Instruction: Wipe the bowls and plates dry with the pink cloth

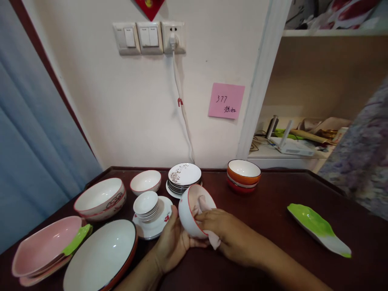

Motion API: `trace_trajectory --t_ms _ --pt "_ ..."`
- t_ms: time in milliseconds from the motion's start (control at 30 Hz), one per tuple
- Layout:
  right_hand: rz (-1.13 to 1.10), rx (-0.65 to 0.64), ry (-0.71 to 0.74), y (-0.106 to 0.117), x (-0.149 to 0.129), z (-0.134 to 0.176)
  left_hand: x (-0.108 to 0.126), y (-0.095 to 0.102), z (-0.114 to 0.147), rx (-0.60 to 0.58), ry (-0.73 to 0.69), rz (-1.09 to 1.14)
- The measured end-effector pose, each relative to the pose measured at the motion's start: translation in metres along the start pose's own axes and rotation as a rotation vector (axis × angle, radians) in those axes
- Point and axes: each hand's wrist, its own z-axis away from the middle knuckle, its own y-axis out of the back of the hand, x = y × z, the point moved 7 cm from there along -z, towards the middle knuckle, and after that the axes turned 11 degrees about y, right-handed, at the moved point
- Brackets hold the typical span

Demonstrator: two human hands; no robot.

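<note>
The left hand [171, 246] holds a white bowl [185, 214] with a red rim. Its thumb is on the near side and its fingers are under the bowl, curved partly open around it. The bowl is up over the worktop [266, 216], near the middle, and it tips so its open side faces right. The right hand [232, 234] has hold of a pale pink cloth [214, 240]. Its fingers are bent and reach into the bowl with the cloth. Part of the cloth is in the bowl and one end hangs out over the rim. I cannot see all the fingertips.

Just behind the bowl is a pile of plates [188, 173], and the top one has brown flowers. To the left, small bowls [146, 204] sit in a pile on a flower plate [148, 230]. A second bowl [147, 182] with a red rim is behind them. Farther left are a big bowl [100, 198], a wide bowl [100, 254] with a dark rim, and pink dishes [48, 246] with a green end.

To the right, an orange bowl [244, 178] sits on a red bowl [241, 187]. A green and white dish [315, 226] lies well apart, on the far right.
</note>
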Motion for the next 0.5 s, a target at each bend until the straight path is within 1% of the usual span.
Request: trace_trajectory --t_ms 67,133,200,233,300,367,433,500 --pt "-0.002 0.038 -0.037 0.002 0.002 0.002 0.002 -0.006 0.001 -0.056 -0.006 -0.019" --pt "-0.066 0.111 -0.111 0.003 0.007 0.004 0.004 -0.008 0.003 -0.088 -0.070 -0.053" --pt "-0.137 0.158 -0.138 0.001 0.008 0.004 0.004 -0.004 0.005 -0.065 -0.142 -0.061" --pt "-0.162 0.158 -0.121 -0.001 0.006 0.003 0.004 -0.001 0.006 -0.042 -0.162 -0.053" --pt "-0.162 0.109 -0.056 -0.005 0.000 -0.001 0.001 0.004 0.006 -0.008 -0.160 -0.038" --pt "-0.082 0.014 -0.007 -0.011 -0.004 -0.003 0.000 0.004 0.005 0.005 -0.132 -0.006" --pt "0.052 -0.070 -0.016 -0.016 -0.003 -0.002 0.001 0.001 0.004 0.008 -0.098 0.059" --pt "0.179 -0.121 -0.081 -0.020 0.002 0.001 0.001 -0.003 0.003 0.005 -0.053 0.120"
